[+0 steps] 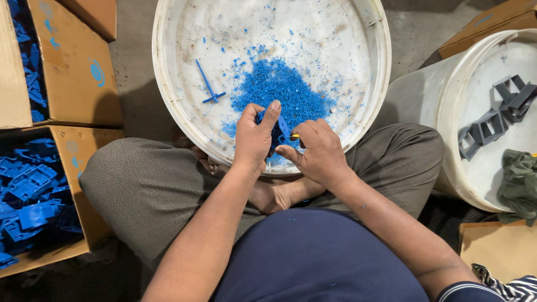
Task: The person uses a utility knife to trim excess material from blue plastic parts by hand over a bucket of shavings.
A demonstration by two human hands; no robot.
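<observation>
Head view, nearest first: the person sits cross-legged, the left hand [254, 137] clenched around 1 small blue moulded plastic part [278, 132], held over the wide white plastic tub [168, 106] so shavings fall inside. The right hand [316, 151] pinches a thin yellow-handled tool [294, 136] against the part. Beyond lie 1 heap of blue plastic shavings [279, 89] and 1 blue cross-shaped sprue [208, 84]. To the left stand 2 cardboard boxes of blue parts [28, 196], close by.
</observation>
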